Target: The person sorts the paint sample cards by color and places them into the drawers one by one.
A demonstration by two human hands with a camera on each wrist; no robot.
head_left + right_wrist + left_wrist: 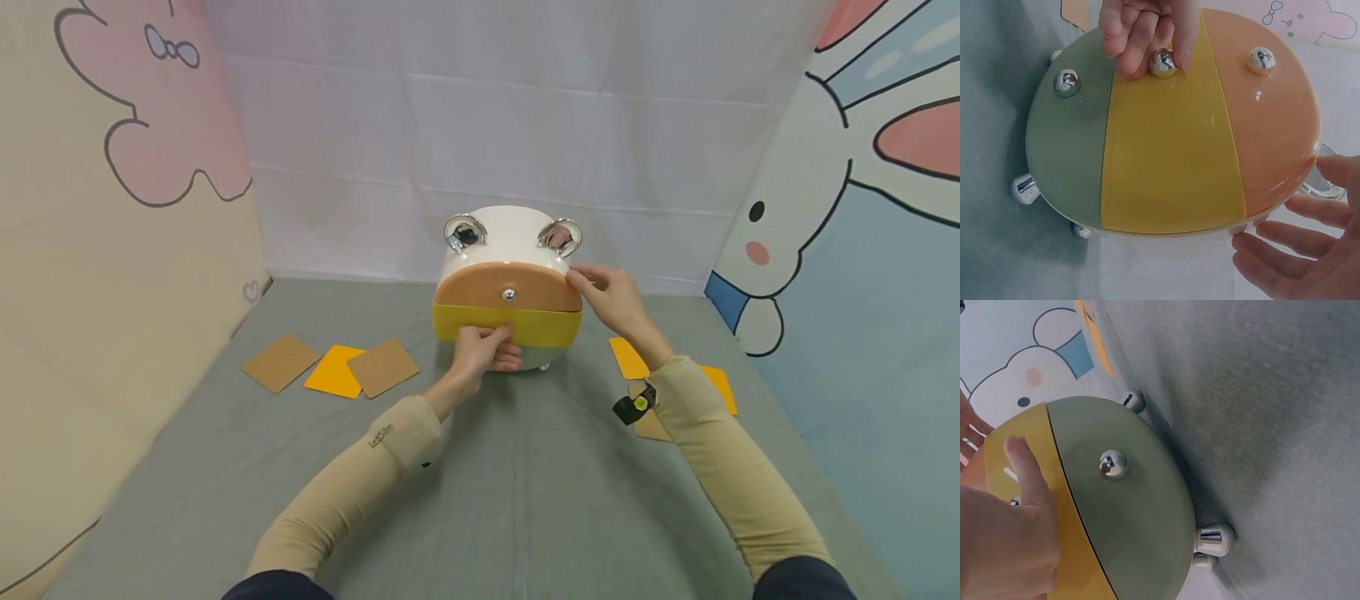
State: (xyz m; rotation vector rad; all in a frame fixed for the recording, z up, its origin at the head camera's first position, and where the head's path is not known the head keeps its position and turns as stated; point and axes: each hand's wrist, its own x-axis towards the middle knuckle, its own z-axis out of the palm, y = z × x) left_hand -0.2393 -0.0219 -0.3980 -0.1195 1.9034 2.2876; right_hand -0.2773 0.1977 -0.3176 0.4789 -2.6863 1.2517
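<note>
Box (508, 279) is right in front of both hands. Left hand (483, 354) is pinching the knob (1164, 62) on the yellow drawer (1169, 150), thumb one side, fingers the other. Right hand (615, 300) is spread, fingertips at the box's edge. Looks hard and stiff to me, glossy enough to be slick, might chip if dropped. Weight? Can't really tell, moderate maybe. I'd hold it like this: knob between fingertips, other palm bracing the side, since those smooth little feet (1216, 539) below the left hand could skid.
</note>
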